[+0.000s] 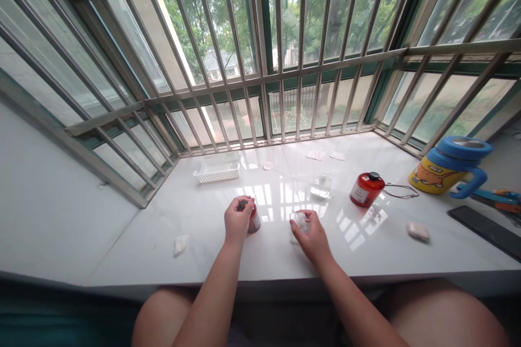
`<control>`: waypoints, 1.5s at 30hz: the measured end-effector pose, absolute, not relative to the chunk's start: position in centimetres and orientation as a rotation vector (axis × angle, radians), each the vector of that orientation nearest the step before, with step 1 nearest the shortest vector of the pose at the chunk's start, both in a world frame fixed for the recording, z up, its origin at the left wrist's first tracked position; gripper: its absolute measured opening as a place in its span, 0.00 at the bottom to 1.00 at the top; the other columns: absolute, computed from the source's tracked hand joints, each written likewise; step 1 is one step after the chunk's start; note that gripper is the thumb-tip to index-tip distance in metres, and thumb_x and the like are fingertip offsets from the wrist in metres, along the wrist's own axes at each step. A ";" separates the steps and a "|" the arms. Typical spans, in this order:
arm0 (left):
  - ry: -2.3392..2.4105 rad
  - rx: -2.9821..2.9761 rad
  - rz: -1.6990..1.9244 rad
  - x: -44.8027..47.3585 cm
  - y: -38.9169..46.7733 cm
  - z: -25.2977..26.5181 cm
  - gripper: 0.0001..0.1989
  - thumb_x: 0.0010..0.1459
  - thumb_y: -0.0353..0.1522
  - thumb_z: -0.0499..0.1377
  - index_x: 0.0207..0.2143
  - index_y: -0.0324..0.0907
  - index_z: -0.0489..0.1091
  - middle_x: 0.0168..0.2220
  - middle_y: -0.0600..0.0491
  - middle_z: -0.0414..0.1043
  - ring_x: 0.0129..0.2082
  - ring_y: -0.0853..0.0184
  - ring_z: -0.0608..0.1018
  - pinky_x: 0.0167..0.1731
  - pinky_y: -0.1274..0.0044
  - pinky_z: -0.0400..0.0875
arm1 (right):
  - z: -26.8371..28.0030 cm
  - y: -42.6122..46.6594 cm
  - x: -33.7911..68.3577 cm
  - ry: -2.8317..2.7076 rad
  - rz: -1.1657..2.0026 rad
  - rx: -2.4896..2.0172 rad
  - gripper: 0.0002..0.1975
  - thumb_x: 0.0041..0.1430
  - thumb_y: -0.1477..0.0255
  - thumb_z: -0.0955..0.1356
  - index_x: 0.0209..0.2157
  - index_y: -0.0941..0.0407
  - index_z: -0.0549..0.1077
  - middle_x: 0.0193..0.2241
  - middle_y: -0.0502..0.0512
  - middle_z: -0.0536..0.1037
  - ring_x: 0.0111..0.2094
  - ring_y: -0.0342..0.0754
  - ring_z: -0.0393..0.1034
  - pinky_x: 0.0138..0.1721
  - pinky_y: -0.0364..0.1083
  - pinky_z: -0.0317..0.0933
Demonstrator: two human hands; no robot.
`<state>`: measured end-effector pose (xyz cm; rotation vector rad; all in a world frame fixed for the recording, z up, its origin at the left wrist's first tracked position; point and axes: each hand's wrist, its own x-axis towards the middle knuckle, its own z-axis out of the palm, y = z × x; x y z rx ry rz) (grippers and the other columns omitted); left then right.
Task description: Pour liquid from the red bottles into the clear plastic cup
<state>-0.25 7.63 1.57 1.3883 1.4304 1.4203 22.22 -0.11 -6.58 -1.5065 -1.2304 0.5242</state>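
My left hand (239,219) is closed on the dark cap of a small red bottle (254,223), which stands upright on the white marble-look ledge. To its right, my right hand (312,236) is wrapped around a small clear container (299,220); my fingers hide part of it, so I cannot tell whether it has a lid. A similar clear bottle (321,187) stands a little beyond that hand. Further right, a second red bottle (364,191) has a black cap and a pale label.
A white perforated basket (217,169) sits near the barred window. Crumpled tissue (181,245) lies at the left. Toward the right are a pale bar-shaped item (418,231), a grey cord (401,191), a blue-and-yellow mug (442,168) and a dark phone (486,230).
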 end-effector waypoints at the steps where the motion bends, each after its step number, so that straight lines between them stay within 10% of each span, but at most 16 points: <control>1: 1.427 1.380 1.438 -0.2 7.6 1.6 0.14 0.57 0.44 0.69 0.35 0.45 0.74 0.46 0.48 0.83 0.47 0.58 0.83 0.51 0.67 0.76 | -6.5 -0.1 22.2 -1.230 0.524 -1.507 0.21 0.63 0.52 0.71 0.49 0.51 0.70 0.46 0.58 0.79 0.47 0.57 0.75 0.52 0.57 0.69; 8: 1.378 1.305 1.470 -0.1 7.4 1.8 0.23 0.56 0.45 0.71 0.32 0.47 0.58 0.47 0.47 0.84 0.47 0.59 0.84 0.49 0.66 0.78 | -6.3 -0.2 22.2 -1.228 0.509 -1.503 0.22 0.63 0.52 0.70 0.49 0.52 0.70 0.47 0.59 0.79 0.48 0.58 0.75 0.52 0.57 0.69; 26: 1.310 1.366 1.393 -0.7 7.3 1.8 0.19 0.57 0.50 0.70 0.36 0.44 0.76 0.51 0.43 0.82 0.51 0.54 0.83 0.51 0.65 0.77 | -6.5 -0.1 22.2 -1.236 0.500 -1.495 0.21 0.63 0.52 0.70 0.49 0.51 0.70 0.46 0.58 0.79 0.48 0.58 0.75 0.53 0.57 0.69; 36: 1.281 1.419 1.403 -0.6 7.1 1.2 0.32 0.40 0.39 0.80 0.41 0.47 0.65 0.51 0.47 0.79 0.50 0.57 0.82 0.54 0.66 0.76 | -6.3 -0.1 22.2 -1.221 0.525 -1.502 0.21 0.63 0.52 0.71 0.48 0.52 0.70 0.46 0.58 0.78 0.48 0.58 0.75 0.54 0.57 0.68; 45: 1.429 1.497 1.325 -0.2 6.4 1.6 0.22 0.51 0.38 0.74 0.46 0.47 0.71 0.53 0.49 0.78 0.50 0.59 0.81 0.53 0.67 0.75 | -6.5 -0.1 22.2 -1.228 0.516 -1.497 0.21 0.63 0.52 0.70 0.49 0.52 0.70 0.46 0.58 0.78 0.48 0.58 0.75 0.55 0.57 0.68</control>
